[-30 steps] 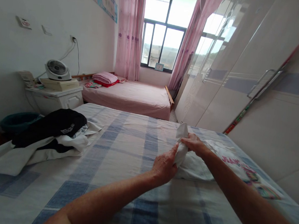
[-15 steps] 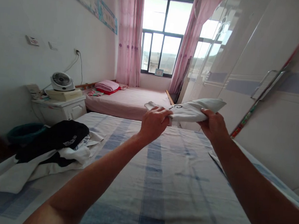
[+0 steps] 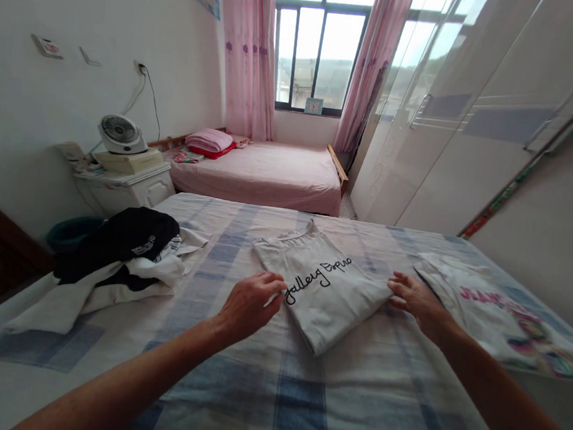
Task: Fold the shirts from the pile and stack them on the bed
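Note:
A folded white T-shirt (image 3: 326, 299) with black script lettering lies turned at an angle on the bed, its collar toward the far side. My left hand (image 3: 253, 300) is at the shirt's left edge, fingers slightly bent with the thumb apart, gripping nothing. At the opposite corner, my right hand (image 3: 417, 301) has its fingers spread, the tips close to or touching the cloth. Further right lies another folded white shirt (image 3: 489, 306) with pink letters and a colourful print, partly behind my right forearm.
Black and white clothes (image 3: 123, 247) lie heaped on the left of the checked bedsheet (image 3: 231, 384). Beyond are a pink bed (image 3: 280, 174), a nightstand (image 3: 143, 186) carrying a fan (image 3: 122, 134), and a bin (image 3: 71, 233). A tall glossy wardrobe (image 3: 451, 169) lines the right side.
The white T-shirt, held up in both hands before, now lies on the bed and both hands have let go. My view has tilted down, bringing the printed shirt at right into sight.

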`<state>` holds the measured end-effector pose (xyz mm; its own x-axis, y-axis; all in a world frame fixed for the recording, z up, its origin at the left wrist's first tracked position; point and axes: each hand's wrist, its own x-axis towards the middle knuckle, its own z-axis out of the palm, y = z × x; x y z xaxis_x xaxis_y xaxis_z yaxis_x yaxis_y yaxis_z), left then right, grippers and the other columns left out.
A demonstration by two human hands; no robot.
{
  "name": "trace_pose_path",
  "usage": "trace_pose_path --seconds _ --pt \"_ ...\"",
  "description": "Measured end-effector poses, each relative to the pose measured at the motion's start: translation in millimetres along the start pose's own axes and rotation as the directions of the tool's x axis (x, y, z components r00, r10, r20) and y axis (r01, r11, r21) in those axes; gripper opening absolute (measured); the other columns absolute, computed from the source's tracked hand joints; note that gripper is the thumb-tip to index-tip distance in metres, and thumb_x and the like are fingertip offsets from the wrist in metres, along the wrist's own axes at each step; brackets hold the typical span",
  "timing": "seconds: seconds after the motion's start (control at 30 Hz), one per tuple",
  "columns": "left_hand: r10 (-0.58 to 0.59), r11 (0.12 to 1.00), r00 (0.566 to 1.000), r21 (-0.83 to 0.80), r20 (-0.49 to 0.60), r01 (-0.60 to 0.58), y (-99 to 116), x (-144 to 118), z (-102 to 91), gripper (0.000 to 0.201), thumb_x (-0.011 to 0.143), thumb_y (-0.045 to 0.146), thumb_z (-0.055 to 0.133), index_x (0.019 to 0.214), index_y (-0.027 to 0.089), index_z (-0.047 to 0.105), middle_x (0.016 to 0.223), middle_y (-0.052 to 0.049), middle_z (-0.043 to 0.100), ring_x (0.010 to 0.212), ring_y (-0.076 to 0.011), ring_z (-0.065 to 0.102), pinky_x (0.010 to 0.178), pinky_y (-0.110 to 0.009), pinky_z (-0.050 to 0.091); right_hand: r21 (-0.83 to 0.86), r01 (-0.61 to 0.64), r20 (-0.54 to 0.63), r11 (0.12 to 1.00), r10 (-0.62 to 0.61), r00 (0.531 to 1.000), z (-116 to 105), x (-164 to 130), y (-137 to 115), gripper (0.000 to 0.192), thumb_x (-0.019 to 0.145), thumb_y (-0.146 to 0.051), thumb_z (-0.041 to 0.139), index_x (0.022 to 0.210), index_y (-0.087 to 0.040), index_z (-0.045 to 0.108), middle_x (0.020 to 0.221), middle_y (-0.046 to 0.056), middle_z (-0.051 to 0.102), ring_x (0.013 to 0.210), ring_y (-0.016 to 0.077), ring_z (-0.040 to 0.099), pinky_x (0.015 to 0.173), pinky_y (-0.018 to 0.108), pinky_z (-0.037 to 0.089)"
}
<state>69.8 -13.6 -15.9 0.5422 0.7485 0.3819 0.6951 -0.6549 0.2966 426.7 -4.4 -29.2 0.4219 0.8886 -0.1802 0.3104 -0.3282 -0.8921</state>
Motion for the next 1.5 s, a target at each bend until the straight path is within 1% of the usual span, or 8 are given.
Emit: trace_pose_path --seconds 0.13,0.27,0.43,0.87,1.1,1.23,1.33,1.5 --pt "-0.001 0.999 0.999 0.038 -0.039 0.003 -5 23 6.9 0.024 0.089 0.026 0.050 0.105 0.020 0.066 0.126 -0.009 0.059 0.117 -0.0219 0.054 0.100 -0.037 0.044 -0.308 0.259 -0.001 0.915 -0.273 0.962 14 10 -29 0.047 0.078 -0.035 0.053 0.120 -0.013 0.056 0.131 0.016 0.054 0.123 0.0292 0.048 0.105 0.045 0.034" --pt "0.024 0.996 0.999 0.081 0.021 -0.026 -2 42 29.3 0.038 0.090 0.038 0.050 0.122 0.021 0.059 0.142 -0.012 0.044 0.135 -0.0278 0.035 0.109 -0.047 0.032 -0.442 0.612 0.234 0.656 -0.574 0.785 59 0 -57 0.054 0.089 -0.045 0.036 0.132 -0.015 0.050 0.140 0.012 0.047 0.131 0.0225 0.040 0.111 0.038 0.027" --pt "-0.125 0.984 0.980 0.149 0.155 0.102 -6 39 60.5 0.073 0.080 0.065 0.048 0.142 0.028 0.037 0.152 -0.013 0.028 0.140 -0.0366 0.021 0.107 -0.065 0.017 -0.504 0.752 0.554 0.425 -0.509 0.659 126 -1 -56 0.065 0.091 -0.055 0.028 0.143 -0.019 0.038 0.151 0.008 0.031 0.141 0.0243 0.020 0.113 0.044 0.017" --pt "-0.213 0.974 0.959 0.122 0.185 0.193 -5 33 62.3 0.090 0.076 0.077 0.037 0.146 0.020 0.032 0.154 -0.016 0.021 0.142 -0.0361 0.012 0.111 -0.060 0.006 -0.659 0.480 0.273 0.579 -0.410 0.870 94 79 -22 0.053 0.090 -0.042 0.034 0.135 -0.017 0.046 0.147 0.012 0.037 0.138 0.0228 0.028 0.112 0.045 0.018" --pt "-0.204 0.979 0.964 0.042 0.171 0.200 -6 31 60.6 0.094 0.073 0.081 0.032 0.145 0.020 0.034 0.154 -0.015 0.021 0.142 -0.0358 0.011 0.112 -0.059 0.004 -0.452 0.392 -0.114 0.802 -0.487 0.866 54 23 -5 0.057 0.081 -0.044 0.044 0.131 -0.017 0.046 0.148 0.012 0.035 0.139 0.0217 0.026 0.114 0.045 0.019" --pt "-0.212 0.977 0.961 0.055 0.177 0.205 -4 32 59.0 0.092 0.074 0.078 0.033 0.145 0.019 0.034 0.153 -0.016 0.022 0.142 -0.0352 0.011 0.112 -0.059 0.004 -0.036 0.092 -0.333 0.995 -0.098 0.938 30 -31 16 0.063 0.063 -0.040 0.062 0.119 -0.015 0.051 0.143 0.019 0.040 0.135 0.0317 0.033 0.111 0.047 0.029" --pt "-0.222 0.974 0.957 0.078 0.185 0.211 -4 33 59.8 0.091 0.074 0.077 0.035 0.145 0.019 0.034 0.153 -0.016 0.023 0.142 -0.0345 0.012 0.112 -0.058 0.005 0.450 -0.053 -0.232 0.892 0.174 0.957 23 -67 27 0.053 0.057 -0.034 0.071 0.105 -0.021 0.053 0.135 0.016 0.049 0.129 0.0318 0.043 0.105 0.044 0.040" --pt "-0.206 0.978 0.966 0.073 0.157 0.197 -6 32 63.7 0.090 0.074 0.077 0.035 0.144 0.020 0.036 0.152 -0.016 0.026 0.142 -0.0352 0.013 0.111 -0.059 0.006 0.766 -0.217 0.104 0.605 0.217 0.971 34 -98 20 0.041 0.058 -0.013 0.075 0.093 -0.020 0.054 0.109 0.012 0.066 0.112 0.0288 0.059 0.096 0.042 0.051"
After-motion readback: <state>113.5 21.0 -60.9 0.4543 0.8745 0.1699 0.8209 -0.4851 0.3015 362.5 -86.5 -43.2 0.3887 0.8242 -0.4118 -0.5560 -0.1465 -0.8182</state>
